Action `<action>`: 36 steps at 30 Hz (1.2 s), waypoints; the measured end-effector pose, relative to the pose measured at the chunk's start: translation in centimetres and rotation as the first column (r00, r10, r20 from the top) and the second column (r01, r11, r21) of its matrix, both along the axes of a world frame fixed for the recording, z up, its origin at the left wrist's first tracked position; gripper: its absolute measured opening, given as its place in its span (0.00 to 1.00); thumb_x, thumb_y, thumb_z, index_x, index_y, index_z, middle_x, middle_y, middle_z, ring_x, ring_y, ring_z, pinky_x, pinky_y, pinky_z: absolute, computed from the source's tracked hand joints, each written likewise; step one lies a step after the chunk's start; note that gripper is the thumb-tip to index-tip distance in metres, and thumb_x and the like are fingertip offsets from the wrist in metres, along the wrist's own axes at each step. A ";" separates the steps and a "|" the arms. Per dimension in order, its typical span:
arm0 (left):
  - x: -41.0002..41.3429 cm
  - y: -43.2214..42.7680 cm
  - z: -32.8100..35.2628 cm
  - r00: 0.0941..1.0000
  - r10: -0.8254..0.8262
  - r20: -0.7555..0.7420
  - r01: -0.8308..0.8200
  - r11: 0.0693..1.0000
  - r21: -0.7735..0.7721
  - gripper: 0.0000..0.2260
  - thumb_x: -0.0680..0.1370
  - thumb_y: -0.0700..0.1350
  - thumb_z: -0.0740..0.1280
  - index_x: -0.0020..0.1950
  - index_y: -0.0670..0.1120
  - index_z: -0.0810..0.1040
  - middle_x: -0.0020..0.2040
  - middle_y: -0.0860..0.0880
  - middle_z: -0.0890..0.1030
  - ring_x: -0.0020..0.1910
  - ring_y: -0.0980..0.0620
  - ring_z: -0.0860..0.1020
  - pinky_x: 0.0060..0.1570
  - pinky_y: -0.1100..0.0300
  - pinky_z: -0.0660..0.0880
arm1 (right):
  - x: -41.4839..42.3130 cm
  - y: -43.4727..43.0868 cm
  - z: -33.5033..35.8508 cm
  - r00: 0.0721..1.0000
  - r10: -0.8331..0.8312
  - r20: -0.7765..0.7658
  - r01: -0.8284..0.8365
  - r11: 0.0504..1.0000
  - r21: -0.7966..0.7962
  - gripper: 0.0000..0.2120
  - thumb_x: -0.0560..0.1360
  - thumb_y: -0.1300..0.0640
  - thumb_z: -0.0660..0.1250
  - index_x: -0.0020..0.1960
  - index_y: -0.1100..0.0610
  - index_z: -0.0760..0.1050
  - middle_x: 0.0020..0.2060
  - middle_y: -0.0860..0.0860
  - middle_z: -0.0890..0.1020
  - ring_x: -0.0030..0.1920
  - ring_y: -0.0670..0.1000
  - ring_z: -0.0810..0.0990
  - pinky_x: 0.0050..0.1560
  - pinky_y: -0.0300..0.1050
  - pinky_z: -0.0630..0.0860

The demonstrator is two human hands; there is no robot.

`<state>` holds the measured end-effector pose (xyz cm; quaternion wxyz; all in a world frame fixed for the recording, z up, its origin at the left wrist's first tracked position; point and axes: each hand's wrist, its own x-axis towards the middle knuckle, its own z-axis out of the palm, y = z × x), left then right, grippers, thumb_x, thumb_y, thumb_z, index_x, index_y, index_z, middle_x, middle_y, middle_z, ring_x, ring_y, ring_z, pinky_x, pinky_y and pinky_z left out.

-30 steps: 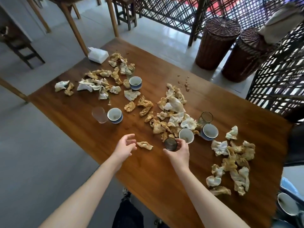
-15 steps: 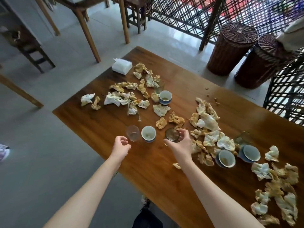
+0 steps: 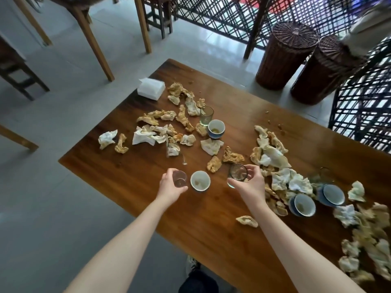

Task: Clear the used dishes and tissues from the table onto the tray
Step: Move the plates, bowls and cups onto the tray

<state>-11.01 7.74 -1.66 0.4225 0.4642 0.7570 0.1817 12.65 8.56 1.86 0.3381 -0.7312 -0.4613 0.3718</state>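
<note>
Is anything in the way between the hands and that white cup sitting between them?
Nothing loose lies between. But each hand is full: the left hand grips a clear glass right beside the white cup, and the right hand holds a dark-rimmed glass.

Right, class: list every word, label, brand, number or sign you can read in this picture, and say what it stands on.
None: no text can be read.
The white tissue pack shows no print, the cups and glasses bear no lettering, and anything behind the lattice screen is too blurred to tell.
</note>
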 end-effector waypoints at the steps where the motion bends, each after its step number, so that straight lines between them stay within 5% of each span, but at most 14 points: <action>1: -0.1 0.3 0.3 1.000 0.012 0.004 -0.012 1.000 0.017 0.26 0.69 0.43 0.76 0.63 0.49 0.68 0.63 0.46 0.72 0.62 0.48 0.71 0.58 0.59 0.70 | 0.3 -0.2 0.1 1.000 -0.015 0.002 0.015 1.000 -0.005 0.29 0.60 0.56 0.80 0.56 0.51 0.70 0.49 0.46 0.77 0.50 0.45 0.76 0.43 0.32 0.71; 7: 1.1 2.3 3.7 0.995 0.041 0.088 -0.058 0.977 0.205 0.27 0.68 0.42 0.77 0.62 0.48 0.68 0.60 0.49 0.75 0.57 0.53 0.74 0.52 0.63 0.72 | 2.2 -1.7 1.1 0.996 -0.080 -0.041 0.081 0.997 0.016 0.29 0.60 0.57 0.80 0.56 0.50 0.70 0.49 0.46 0.78 0.48 0.41 0.76 0.39 0.27 0.70; 11: 5.2 2.2 6.2 0.974 -0.083 0.210 0.009 0.943 0.332 0.25 0.68 0.41 0.78 0.58 0.52 0.69 0.51 0.59 0.75 0.50 0.63 0.76 0.42 0.78 0.70 | 4.1 -3.8 1.8 0.989 -0.129 -0.079 0.132 0.990 0.047 0.29 0.61 0.58 0.80 0.57 0.52 0.70 0.48 0.45 0.78 0.47 0.38 0.76 0.39 0.24 0.70; 15: 10.2 0.7 7.9 0.939 -0.267 0.218 0.160 0.898 0.410 0.24 0.67 0.45 0.78 0.58 0.54 0.70 0.50 0.67 0.73 0.46 0.75 0.73 0.41 0.82 0.67 | 7.5 -7.3 2.6 0.972 -0.220 -0.084 0.226 0.971 0.080 0.28 0.61 0.58 0.81 0.55 0.52 0.70 0.45 0.44 0.78 0.46 0.39 0.77 0.43 0.29 0.71; 20: 16.9 -2.6 8.8 0.872 -0.450 0.195 0.335 0.837 0.434 0.24 0.66 0.47 0.79 0.57 0.53 0.74 0.49 0.58 0.78 0.47 0.61 0.78 0.40 0.76 0.72 | 13.5 -13.1 3.5 0.922 -0.378 -0.087 0.385 0.917 0.104 0.29 0.60 0.57 0.81 0.54 0.51 0.70 0.44 0.42 0.78 0.45 0.39 0.77 0.44 0.31 0.72; 24: 22.7 -6.4 9.0 0.805 -0.551 0.219 0.426 0.794 0.434 0.25 0.66 0.45 0.79 0.59 0.49 0.75 0.52 0.52 0.80 0.48 0.59 0.79 0.46 0.67 0.76 | 18.5 -18.9 4.0 0.871 -0.480 -0.107 0.490 0.863 0.125 0.30 0.60 0.57 0.81 0.55 0.51 0.69 0.45 0.43 0.78 0.45 0.38 0.76 0.37 0.25 0.70; 28: 28.7 -11.8 9.4 0.742 -0.625 0.241 0.488 0.750 0.446 0.23 0.66 0.43 0.79 0.58 0.50 0.75 0.49 0.55 0.80 0.43 0.64 0.79 0.41 0.72 0.74 | 23.1 -25.7 4.1 0.822 -0.562 -0.090 0.569 0.810 0.141 0.30 0.59 0.55 0.82 0.54 0.49 0.69 0.44 0.42 0.77 0.44 0.43 0.78 0.40 0.27 0.70; 32: 34.0 -17.8 8.9 0.691 -0.668 0.274 0.533 0.728 0.431 0.24 0.66 0.43 0.79 0.58 0.53 0.74 0.49 0.55 0.80 0.45 0.59 0.80 0.44 0.64 0.78 | 27.6 -32.9 3.6 0.788 -0.611 -0.070 0.614 0.776 0.143 0.30 0.58 0.55 0.82 0.54 0.52 0.70 0.46 0.47 0.79 0.48 0.47 0.79 0.46 0.33 0.73; 36: 39.2 -23.9 8.0 0.645 -0.712 0.278 0.585 0.694 0.420 0.23 0.65 0.43 0.80 0.54 0.55 0.74 0.46 0.58 0.80 0.43 0.63 0.80 0.40 0.71 0.75 | 31.9 -40.0 2.6 0.729 -0.679 -0.093 0.685 0.721 0.102 0.29 0.58 0.57 0.82 0.53 0.52 0.70 0.47 0.48 0.80 0.46 0.44 0.79 0.49 0.38 0.75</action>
